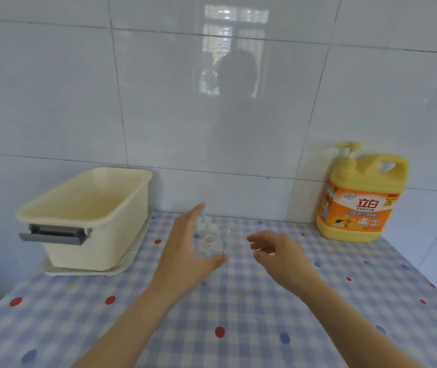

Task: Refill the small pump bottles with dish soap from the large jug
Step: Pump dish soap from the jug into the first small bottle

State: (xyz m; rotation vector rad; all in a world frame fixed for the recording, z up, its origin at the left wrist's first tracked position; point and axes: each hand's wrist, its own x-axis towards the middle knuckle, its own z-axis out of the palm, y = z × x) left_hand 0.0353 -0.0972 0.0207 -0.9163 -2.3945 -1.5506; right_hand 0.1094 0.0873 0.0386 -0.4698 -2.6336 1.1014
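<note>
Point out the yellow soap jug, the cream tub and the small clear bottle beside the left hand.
Soap jug (359,208), head view, on its orange label.
Cream tub (111,248), head view, on its front wall.
Small clear bottle (209,241), head view, on its clear body near the top.

tub (87,216) left | small bottles (208,235) centre | jug (358,205) right, by wall

Left hand (188,251) spread beside small clear bottles (209,236), right hand (278,253) loosely curled nearby, yellow jug (360,197) well apart.
</note>
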